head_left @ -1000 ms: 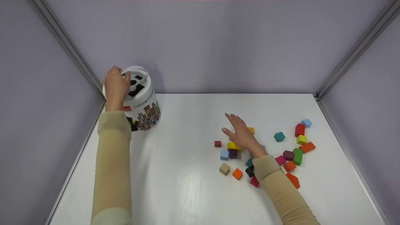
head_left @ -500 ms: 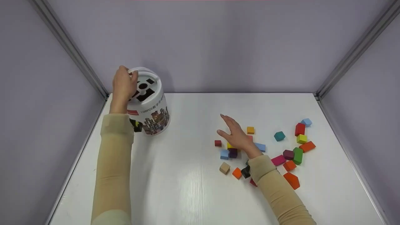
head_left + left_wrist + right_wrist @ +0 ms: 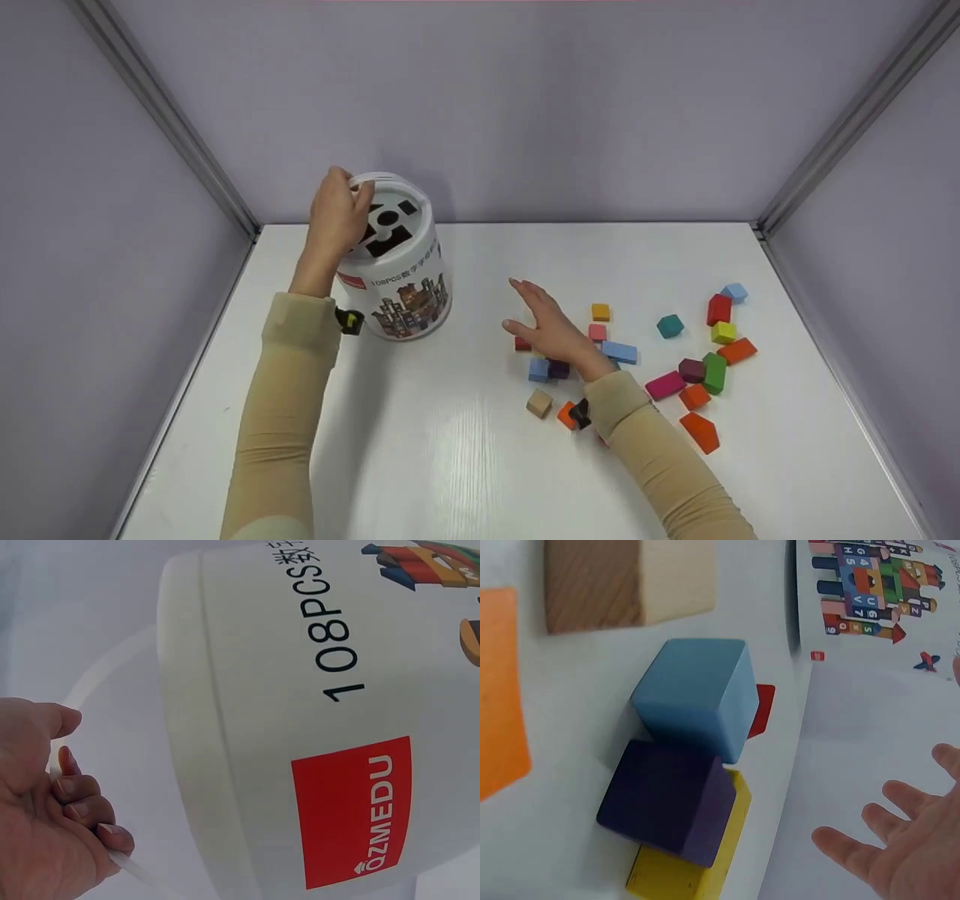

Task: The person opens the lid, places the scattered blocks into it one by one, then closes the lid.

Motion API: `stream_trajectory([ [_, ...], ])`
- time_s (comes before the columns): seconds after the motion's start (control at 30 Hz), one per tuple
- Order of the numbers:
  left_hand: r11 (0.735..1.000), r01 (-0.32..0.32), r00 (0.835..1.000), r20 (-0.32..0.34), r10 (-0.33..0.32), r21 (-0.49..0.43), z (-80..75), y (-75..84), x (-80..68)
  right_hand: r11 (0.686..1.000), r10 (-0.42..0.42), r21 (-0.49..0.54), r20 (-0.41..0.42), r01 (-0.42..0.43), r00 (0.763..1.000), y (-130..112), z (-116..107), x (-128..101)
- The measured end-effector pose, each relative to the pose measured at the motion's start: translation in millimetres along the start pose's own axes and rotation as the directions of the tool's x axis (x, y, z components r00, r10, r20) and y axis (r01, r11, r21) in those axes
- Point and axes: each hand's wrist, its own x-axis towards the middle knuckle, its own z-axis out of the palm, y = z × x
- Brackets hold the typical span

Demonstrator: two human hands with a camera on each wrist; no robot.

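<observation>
Gripping the thin white carry handle (image 3: 90, 686) of the white block bucket (image 3: 397, 274), the left hand (image 3: 337, 214) has its fingers curled round the strap at the bucket's top rim. The bucket stands at the rear left of the white table (image 3: 450, 465), its shape-sorter lid (image 3: 390, 225) tilted toward the camera, which suggests it is partly lifted or tipped by the handle. The right hand (image 3: 547, 330) hovers palm-down with fingers straight and spread, holding nothing, just above the near edge of a scatter of coloured wooden blocks. Directly beside it lie a light blue cube (image 3: 694, 697), a purple cube (image 3: 664, 799) touching it, a yellow block (image 3: 686, 874) under the purple one, and a natural wood cube (image 3: 538, 403) a little nearer the person. Judged from its smooth, rigid plastic wall, the bucket should be stiff but slippery on the sides; the handle or the rim is the surer hold. Weight depends on its contents, which cannot be seen. The blocks look hard, light and easily pinched across flat faces.
</observation>
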Motion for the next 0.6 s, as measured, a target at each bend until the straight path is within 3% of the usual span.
stream_trajectory([
  [0.3, 0.995, -0.084, 0.994, 0.058, 0.088, -0.054, 14.7, 21.8, -15.8, 0.999, 0.020, 0.041, -0.001, -0.020, 1.000, -15, 8, 8],
  [0.6, 0.975, -0.198, 0.975, 0.079, 0.206, -0.096, 27.8, 44.9, -28.2, 0.993, -0.004, 0.118, -0.069, 0.012, 0.998, -25, 19, 13],
])
